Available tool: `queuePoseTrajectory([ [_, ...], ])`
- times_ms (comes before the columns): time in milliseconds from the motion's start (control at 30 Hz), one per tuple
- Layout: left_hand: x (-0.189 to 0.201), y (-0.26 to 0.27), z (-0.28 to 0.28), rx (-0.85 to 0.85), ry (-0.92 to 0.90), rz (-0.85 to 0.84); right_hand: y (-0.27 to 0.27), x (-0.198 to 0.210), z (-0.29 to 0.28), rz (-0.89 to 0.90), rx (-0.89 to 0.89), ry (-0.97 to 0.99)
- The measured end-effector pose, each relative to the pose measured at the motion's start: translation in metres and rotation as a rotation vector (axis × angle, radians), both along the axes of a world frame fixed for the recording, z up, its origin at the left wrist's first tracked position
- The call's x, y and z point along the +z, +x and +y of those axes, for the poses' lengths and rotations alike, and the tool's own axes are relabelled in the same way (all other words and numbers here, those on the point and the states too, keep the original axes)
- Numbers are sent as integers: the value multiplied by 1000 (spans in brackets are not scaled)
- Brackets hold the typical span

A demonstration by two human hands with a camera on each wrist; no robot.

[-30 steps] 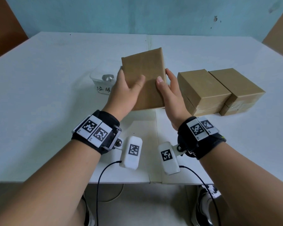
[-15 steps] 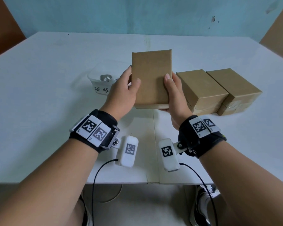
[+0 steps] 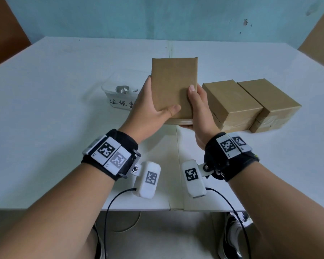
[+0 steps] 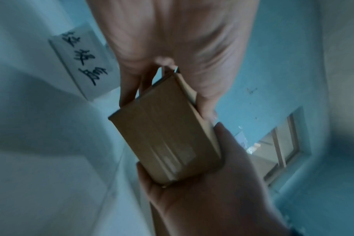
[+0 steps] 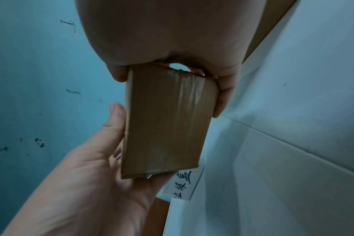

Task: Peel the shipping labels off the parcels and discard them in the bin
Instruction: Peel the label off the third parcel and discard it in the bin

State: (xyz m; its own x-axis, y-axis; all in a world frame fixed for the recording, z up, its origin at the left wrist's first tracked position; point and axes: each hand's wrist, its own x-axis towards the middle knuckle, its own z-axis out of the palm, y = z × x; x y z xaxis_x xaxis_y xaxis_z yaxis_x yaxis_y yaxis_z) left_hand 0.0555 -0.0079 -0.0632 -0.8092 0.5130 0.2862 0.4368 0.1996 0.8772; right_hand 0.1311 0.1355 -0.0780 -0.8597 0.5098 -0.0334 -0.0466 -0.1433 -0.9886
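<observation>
Gripping a brown parcel (image 3: 174,88) from both sides, the left hand (image 3: 148,111) and right hand (image 3: 198,107) hold it clear of the bench (image 3: 54,109), thumbs curled over its plain top face. Since a second ago it has been squared up from its tilt. Behind the left hand sits the bin (image 3: 118,98); two more parcels (image 3: 251,103) rest just right.
</observation>
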Motion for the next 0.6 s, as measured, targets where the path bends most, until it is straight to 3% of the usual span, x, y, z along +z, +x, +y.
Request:
queuePoseTrajectory([
  [233,14,-11,-11,192,-1,170,3,1,-3,-35,16,9],
  [433,11,-16,-7,79,146,-453,6,10,-5,-9,148,-64],
  [500,11,-15,-6,88,198,-471,6,11,-7,-4,150,-21],
  [600,14,-7,-3,139,203,-320,5,11,-11,23,103,115],
])
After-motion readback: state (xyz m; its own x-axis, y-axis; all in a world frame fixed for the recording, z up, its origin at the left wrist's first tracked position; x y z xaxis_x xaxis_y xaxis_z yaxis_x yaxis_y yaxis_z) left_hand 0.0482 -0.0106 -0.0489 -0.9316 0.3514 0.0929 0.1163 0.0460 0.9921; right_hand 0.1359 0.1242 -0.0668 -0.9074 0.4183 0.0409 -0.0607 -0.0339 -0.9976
